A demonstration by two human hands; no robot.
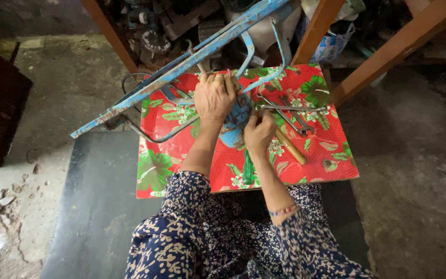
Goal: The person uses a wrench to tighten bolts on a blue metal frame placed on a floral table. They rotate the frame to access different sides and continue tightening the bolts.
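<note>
A worn blue metal frame (181, 67) lies slanted across a small table covered in red floral cloth (331, 150). My left hand (213, 95) is clamped over a blue part of the frame near the table's middle. Just below and right of it, my right hand (259, 133) is closed around a tool with a wooden handle (291, 147) that sticks out toward the lower right. The tool's working end is hidden under my hands.
Several metal wrenches (292, 116) lie on the cloth to the right of my hands. Orange-brown wooden beams (388, 51) rise behind the table before a cluttered pile of parts. A dark mat (94, 206) covers the concrete floor at left.
</note>
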